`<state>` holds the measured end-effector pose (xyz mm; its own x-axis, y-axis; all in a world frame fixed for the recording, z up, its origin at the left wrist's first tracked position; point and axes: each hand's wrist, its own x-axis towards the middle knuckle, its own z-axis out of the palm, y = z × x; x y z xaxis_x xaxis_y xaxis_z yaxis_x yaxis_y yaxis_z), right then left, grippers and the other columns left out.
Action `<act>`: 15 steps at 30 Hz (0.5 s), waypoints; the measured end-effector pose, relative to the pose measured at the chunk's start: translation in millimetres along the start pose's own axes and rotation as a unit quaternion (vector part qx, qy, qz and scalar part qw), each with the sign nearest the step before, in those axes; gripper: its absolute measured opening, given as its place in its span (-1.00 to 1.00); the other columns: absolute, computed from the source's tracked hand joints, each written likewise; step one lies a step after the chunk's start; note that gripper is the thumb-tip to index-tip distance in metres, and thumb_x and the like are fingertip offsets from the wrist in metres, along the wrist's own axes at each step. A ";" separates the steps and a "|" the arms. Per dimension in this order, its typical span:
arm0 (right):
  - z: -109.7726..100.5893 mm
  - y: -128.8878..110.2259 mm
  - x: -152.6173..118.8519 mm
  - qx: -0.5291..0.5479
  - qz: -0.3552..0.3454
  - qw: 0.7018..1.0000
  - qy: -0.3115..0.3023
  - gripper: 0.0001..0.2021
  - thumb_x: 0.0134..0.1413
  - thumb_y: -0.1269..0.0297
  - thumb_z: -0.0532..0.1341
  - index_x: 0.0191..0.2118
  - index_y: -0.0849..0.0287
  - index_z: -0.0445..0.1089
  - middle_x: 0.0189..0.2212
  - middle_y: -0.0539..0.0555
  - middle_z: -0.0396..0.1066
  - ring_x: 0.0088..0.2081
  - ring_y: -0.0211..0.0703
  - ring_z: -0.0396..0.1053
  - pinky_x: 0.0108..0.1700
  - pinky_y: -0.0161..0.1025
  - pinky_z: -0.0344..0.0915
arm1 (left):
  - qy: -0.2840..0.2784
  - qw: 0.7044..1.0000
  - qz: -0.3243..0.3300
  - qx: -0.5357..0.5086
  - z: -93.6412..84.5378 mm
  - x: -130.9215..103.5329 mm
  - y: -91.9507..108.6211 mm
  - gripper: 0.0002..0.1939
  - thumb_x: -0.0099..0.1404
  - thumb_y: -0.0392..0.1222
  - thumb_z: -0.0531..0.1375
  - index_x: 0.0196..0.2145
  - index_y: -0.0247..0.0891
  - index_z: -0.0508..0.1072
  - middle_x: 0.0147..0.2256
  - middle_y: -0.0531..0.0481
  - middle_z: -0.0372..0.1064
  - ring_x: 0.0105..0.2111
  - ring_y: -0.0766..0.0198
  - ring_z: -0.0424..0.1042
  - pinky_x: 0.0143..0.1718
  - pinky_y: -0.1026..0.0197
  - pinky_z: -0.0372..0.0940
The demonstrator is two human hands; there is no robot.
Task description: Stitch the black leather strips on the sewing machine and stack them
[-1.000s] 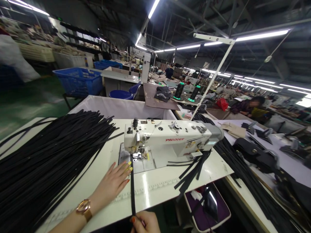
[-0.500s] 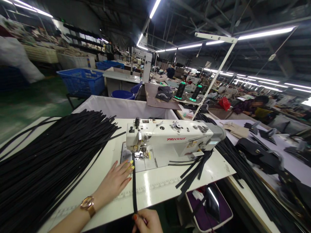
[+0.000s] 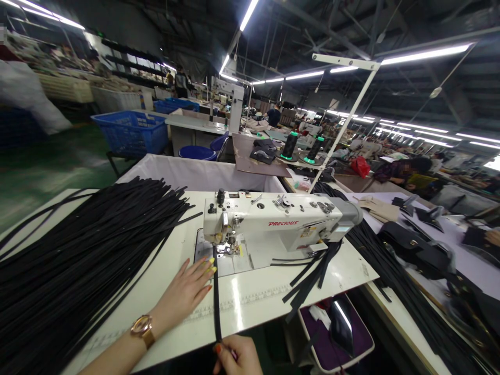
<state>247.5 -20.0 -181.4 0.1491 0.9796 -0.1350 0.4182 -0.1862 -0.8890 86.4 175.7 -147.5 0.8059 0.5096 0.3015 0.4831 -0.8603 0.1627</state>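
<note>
A white sewing machine (image 3: 273, 221) stands on the pale table, with a narrow black strap (image 3: 217, 304) running from under its presser foot toward me. My left hand (image 3: 191, 286) lies flat by the needle plate, fingers stretched out, fingertips touching the strap's left edge. Below the table's front edge, my right hand (image 3: 237, 355) pinches the strap between thumb and fingers and holds it taut. The strap's lower end is hidden by that hand.
A big pile of black straps (image 3: 97, 245) covers the table's left side. More strap pieces (image 3: 312, 276) hang over the front edge at right. Below stands a purple-lined bin (image 3: 332, 338). Two black thread cones (image 3: 289, 146) stand behind the machine. A co-worker (image 3: 410, 172) sits at right.
Both my hands and the strap stay almost exactly where they were. At the far right, part of another person's hand has come into view over the black pieces.
</note>
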 end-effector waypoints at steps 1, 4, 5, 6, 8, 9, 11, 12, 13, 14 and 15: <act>0.2 -0.5 -0.3 0.003 0.000 1.000 0.005 -0.45 0.25 -0.06 0.07 -0.59 0.21 0.50 -0.67 0.08 0.45 -0.63 -0.29 0.19 -0.54 -0.37 -0.02 | 0.003 1.000 0.002 0.003 0.4 -0.1 -0.3 -0.56 0.47 -0.02 0.00 0.24 -0.11 0.26 0.27 -0.03 0.17 0.29 0.01 0.09 0.26 -0.28 -0.01; 1.3 -0.6 -1.3 0.022 0.003 1.000 0.021 -0.43 0.22 -0.12 0.08 -0.58 0.22 0.50 -0.68 0.08 0.45 -0.63 -0.30 0.20 -0.54 -0.37 -0.02 | 0.006 1.000 0.008 0.015 1.8 -0.1 -1.2 -0.56 0.47 -0.02 0.00 0.24 -0.12 0.27 0.27 -0.02 0.18 0.28 0.01 0.10 0.26 -0.27 0.00; 1.8 -0.2 -1.6 0.027 0.003 0.999 0.024 -0.42 0.22 -0.14 0.08 -0.58 0.22 0.50 -0.67 0.08 0.45 -0.63 -0.29 0.21 -0.54 -0.37 -0.01 | 0.004 1.000 0.009 0.020 2.2 -0.1 -1.4 -0.56 0.47 -0.02 0.00 0.23 -0.12 0.27 0.27 -0.02 0.18 0.28 0.02 0.10 0.26 -0.27 0.01; 2.1 0.2 -1.9 0.029 0.002 0.999 0.025 -0.41 0.22 -0.15 0.07 -0.58 0.22 0.49 -0.67 0.08 0.46 -0.63 -0.29 0.22 -0.54 -0.36 -0.01 | 0.003 1.000 0.010 0.024 2.5 -0.1 -1.5 -0.56 0.47 -0.02 0.00 0.23 -0.13 0.28 0.27 -0.02 0.18 0.28 0.02 0.10 0.26 -0.27 0.01; 2.6 0.8 -2.3 0.029 -0.003 0.999 0.024 -0.41 0.22 -0.16 0.07 -0.58 0.21 0.49 -0.67 0.08 0.46 -0.62 -0.28 0.24 -0.53 -0.36 0.00 | 0.001 1.000 0.010 0.029 3.0 0.0 -1.6 -0.56 0.48 -0.02 -0.01 0.23 -0.14 0.28 0.27 -0.02 0.18 0.28 0.02 0.10 0.25 -0.27 0.01; 2.7 1.0 -2.5 0.028 -0.005 0.999 0.025 -0.41 0.22 -0.16 0.06 -0.58 0.20 0.49 -0.67 0.08 0.46 -0.62 -0.28 0.24 -0.53 -0.36 0.01 | 0.000 0.999 0.010 0.031 3.2 0.0 -1.6 -0.56 0.48 -0.01 -0.01 0.23 -0.14 0.27 0.27 -0.02 0.18 0.28 0.02 0.10 0.25 -0.27 0.01; 2.5 0.6 -2.8 0.026 -0.009 0.999 0.028 -0.41 0.22 -0.15 0.07 -0.60 0.20 0.48 -0.68 0.07 0.45 -0.63 -0.29 0.23 -0.53 -0.36 0.00 | 0.000 0.999 0.009 0.033 3.3 0.2 -1.4 -0.56 0.48 -0.01 -0.01 0.24 -0.14 0.27 0.27 -0.01 0.18 0.28 0.02 0.10 0.25 -0.27 0.02; 2.4 0.3 -2.9 0.026 -0.010 0.999 0.031 -0.42 0.22 -0.14 0.08 -0.61 0.20 0.48 -0.68 0.07 0.45 -0.63 -0.30 0.22 -0.53 -0.36 0.00 | 0.000 0.999 0.008 0.033 3.2 0.3 -1.2 -0.56 0.48 -0.01 -0.01 0.24 -0.13 0.27 0.27 -0.01 0.18 0.28 0.02 0.10 0.25 -0.27 0.02; 2.2 -0.1 -3.0 0.026 -0.010 0.999 0.032 -0.42 0.22 -0.13 0.08 -0.61 0.20 0.48 -0.68 0.07 0.45 -0.63 -0.30 0.21 -0.53 -0.36 0.00 | -0.001 0.999 0.008 0.033 3.1 0.4 -1.1 -0.56 0.48 -0.01 -0.01 0.23 -0.13 0.27 0.27 -0.01 0.18 0.28 0.03 0.10 0.25 -0.27 0.02; 2.0 -0.6 -3.0 0.025 -0.008 0.999 0.033 -0.43 0.23 -0.11 0.09 -0.61 0.20 0.47 -0.68 0.07 0.45 -0.63 -0.30 0.21 -0.53 -0.36 0.00 | -0.001 0.999 0.007 0.032 2.9 0.5 -1.0 -0.56 0.48 -0.02 -0.01 0.23 -0.13 0.27 0.27 0.00 0.18 0.28 0.03 0.10 0.25 -0.27 0.02; 1.7 -1.1 -2.9 0.024 -0.007 0.999 0.032 -0.44 0.23 -0.09 0.09 -0.61 0.20 0.48 -0.68 0.07 0.46 -0.63 -0.30 0.22 -0.53 -0.36 0.01 | -0.001 0.999 0.007 0.032 2.6 0.5 -0.9 -0.56 0.48 -0.02 -0.01 0.23 -0.13 0.27 0.27 0.00 0.18 0.28 0.03 0.10 0.26 -0.27 0.02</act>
<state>245.0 -22.6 -180.8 0.2022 0.9747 -0.0958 0.3775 -0.1678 -0.9107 87.3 176.8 -150.0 0.8136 0.4972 0.3014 0.4921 -0.8650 0.0985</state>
